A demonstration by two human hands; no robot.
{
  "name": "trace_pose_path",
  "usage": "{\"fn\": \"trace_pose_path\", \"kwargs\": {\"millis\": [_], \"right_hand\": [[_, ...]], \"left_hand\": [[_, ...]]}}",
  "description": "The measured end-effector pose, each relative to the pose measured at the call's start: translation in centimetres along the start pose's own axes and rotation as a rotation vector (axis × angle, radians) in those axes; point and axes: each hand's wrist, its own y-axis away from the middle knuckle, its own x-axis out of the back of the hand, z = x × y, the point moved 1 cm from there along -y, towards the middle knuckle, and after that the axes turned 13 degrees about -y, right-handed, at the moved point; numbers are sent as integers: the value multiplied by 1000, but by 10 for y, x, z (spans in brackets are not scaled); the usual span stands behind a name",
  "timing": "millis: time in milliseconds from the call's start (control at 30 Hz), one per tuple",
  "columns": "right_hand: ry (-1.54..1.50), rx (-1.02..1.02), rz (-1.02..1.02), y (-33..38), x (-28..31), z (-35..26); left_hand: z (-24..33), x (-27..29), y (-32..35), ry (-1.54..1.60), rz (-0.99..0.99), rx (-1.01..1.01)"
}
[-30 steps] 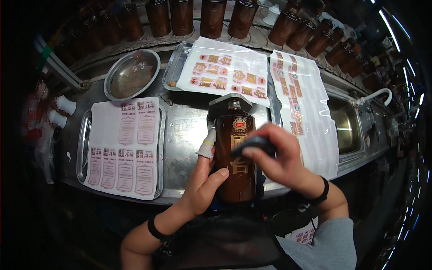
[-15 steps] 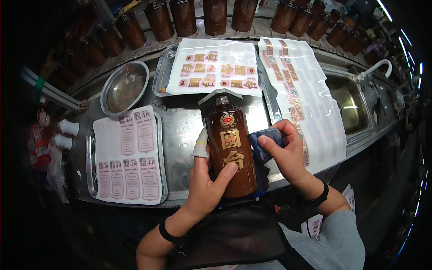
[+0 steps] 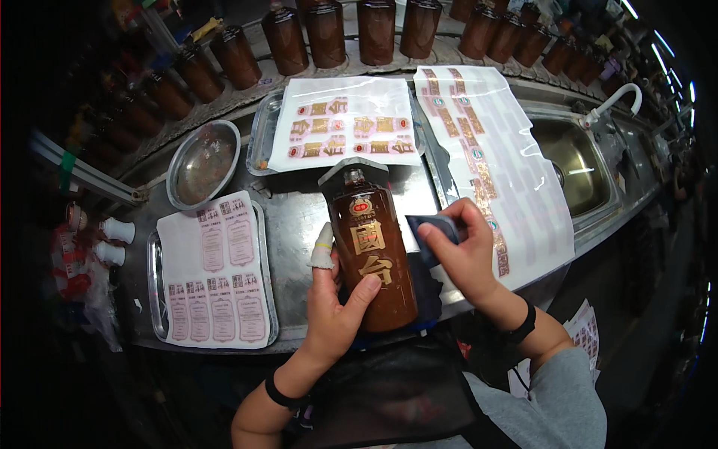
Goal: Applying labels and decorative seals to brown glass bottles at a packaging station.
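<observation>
A brown glass bottle (image 3: 381, 299) with gold characters and a red-centred emblem on its front leans back, its neck against a metal rest (image 3: 333, 173). My left hand (image 3: 329, 314) grips its left side, thumb on the front below the lower character. A white cover with a yellow band sits on one finger. To the right of the bottle, my right hand (image 3: 465, 254) pinches a flat dark blue piece (image 3: 423, 251) between thumb and fingers. That piece is close to the bottle's right edge; I cannot tell if they touch. Dark cloth (image 3: 428, 288) lies under and beside the bottle.
Label sheets lie on a left tray (image 3: 155, 277) and a back tray (image 3: 258, 153); a long label sheet (image 3: 516, 187) is at right. A round metal bowl (image 3: 203, 165) stands back left, a sink (image 3: 583, 179) far right. Several brown bottles (image 3: 376, 34) line the back.
My view has shifted and tilted slightly. The dark blue piece has turned in my right hand's grip and shows a darker face. My left hand keeps its hold on the bottle.
</observation>
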Motion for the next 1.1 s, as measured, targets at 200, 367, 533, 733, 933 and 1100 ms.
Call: {"fn": "trace_pose_path", "kwargs": {"millis": [200, 367, 533, 733, 933, 1100], "right_hand": [[1, -42, -63, -3, 1, 2], [-164, 150, -214, 1, 4, -3], [10, 327, -337, 6, -3, -9], [46, 343, -346, 0, -7, -12], [-20, 167, -342, -8, -6, -17], [-58, 156, -235, -28, -11, -16]], "left_hand": [[-1, 2, -1, -43, -21, 0], [14, 12, -10, -489, 52, -281], [26, 29, -39, -920, 0, -440], [26, 31, -57, -909, 50, -413], [26, 33, -55, -610, 45, -297], [23, 27, -56, -277, 112, -28]]}}
